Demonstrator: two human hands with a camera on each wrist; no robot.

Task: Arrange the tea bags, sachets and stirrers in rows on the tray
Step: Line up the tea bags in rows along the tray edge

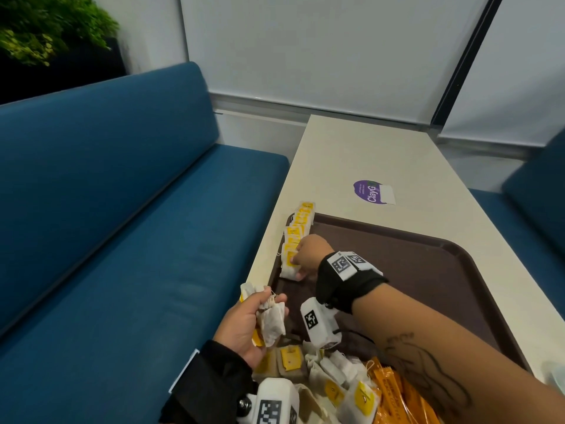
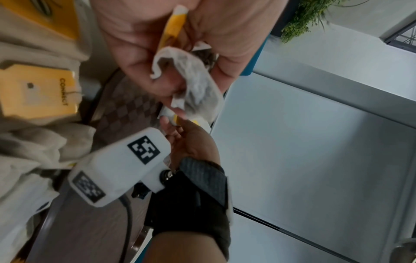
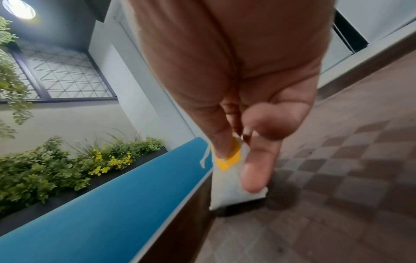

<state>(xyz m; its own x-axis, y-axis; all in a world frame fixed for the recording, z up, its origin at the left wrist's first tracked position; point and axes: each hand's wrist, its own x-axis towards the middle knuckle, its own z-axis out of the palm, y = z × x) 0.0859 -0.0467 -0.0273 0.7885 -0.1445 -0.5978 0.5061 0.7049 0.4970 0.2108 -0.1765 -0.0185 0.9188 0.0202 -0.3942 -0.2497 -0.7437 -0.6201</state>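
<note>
A brown tray (image 1: 428, 270) lies on the pale table. A row of white tea bags with yellow tags (image 1: 298, 228) runs along the tray's left rim. My right hand (image 1: 301, 260) pinches a tea bag (image 1: 288, 266) at the near end of that row; the right wrist view shows the tea bag (image 3: 231, 183) standing on the tray floor (image 3: 337, 178) between thumb and finger. My left hand (image 1: 253, 319) grips a bunch of tea bags (image 1: 272, 319) at the tray's near left edge, seen crumpled in the palm as tea bags (image 2: 193, 85). Loose tea bags (image 1: 336, 381) and orange sachets (image 1: 397, 396) are heaped at the tray's near end.
A blue bench (image 1: 122, 224) runs along the table's left side, with another blue seat (image 1: 535, 215) on the right. A purple sticker (image 1: 371, 192) marks the table (image 1: 351, 148) beyond the tray. Plants (image 1: 46, 29) stand behind the bench.
</note>
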